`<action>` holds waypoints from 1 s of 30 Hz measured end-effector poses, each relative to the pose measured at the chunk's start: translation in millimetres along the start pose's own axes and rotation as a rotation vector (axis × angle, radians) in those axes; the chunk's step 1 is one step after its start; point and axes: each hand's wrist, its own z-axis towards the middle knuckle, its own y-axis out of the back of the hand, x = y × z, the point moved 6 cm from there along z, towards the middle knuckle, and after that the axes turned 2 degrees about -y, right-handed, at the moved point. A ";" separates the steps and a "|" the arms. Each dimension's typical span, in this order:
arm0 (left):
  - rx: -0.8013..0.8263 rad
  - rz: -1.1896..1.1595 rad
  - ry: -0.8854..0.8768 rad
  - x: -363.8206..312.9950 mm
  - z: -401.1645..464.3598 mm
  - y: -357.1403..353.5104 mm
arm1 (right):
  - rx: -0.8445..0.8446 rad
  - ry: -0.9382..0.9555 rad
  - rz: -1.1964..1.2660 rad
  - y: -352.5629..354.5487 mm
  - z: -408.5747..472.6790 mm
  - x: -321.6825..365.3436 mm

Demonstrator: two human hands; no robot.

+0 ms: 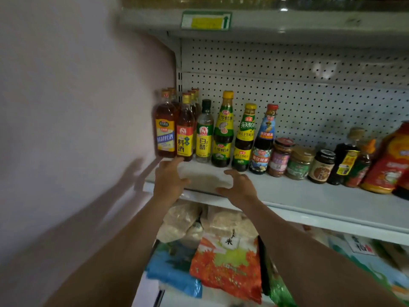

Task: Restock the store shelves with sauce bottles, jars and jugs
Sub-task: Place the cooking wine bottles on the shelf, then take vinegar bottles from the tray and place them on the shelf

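A white shelf (309, 196) carries a row of sauce bottles and jars against a pegboard back. At its left end stand several amber cooking-wine bottles (164, 127), with one red-and-yellow labelled bottle (185, 134) in front. Beside them come a clear vinegar bottle (204, 134), two green oyster-sauce bottles (223, 131) and a blue-labelled bottle (263, 140). My left hand (169, 178) hovers just below the front wine bottles, fingers loose and holding nothing. My right hand (238, 185) floats over the shelf's front edge, fingers spread and empty.
Small jars (281, 157) and dark bottles run on to the right, ending in a big red jug (387, 165). A wall (77, 107) closes the left side. Bags of rice and grain (225, 262) fill the shelf below. Another shelf (265, 21) sits overhead.
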 end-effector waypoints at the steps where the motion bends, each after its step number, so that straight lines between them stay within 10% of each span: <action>1: 0.024 0.035 0.019 0.6 -15.0 -5.5 | 0.012 0.013 -0.023 2.9 -10.5 -6.3; 11: 0.248 0.239 0.150 19.9 -150.3 -78.5 | 0.101 0.208 -0.285 -18.6 -103.3 -81.9; 30: 0.569 0.242 0.466 189.8 -302.9 -221.1 | 0.542 -0.140 -0.265 -219.0 -190.7 -272.1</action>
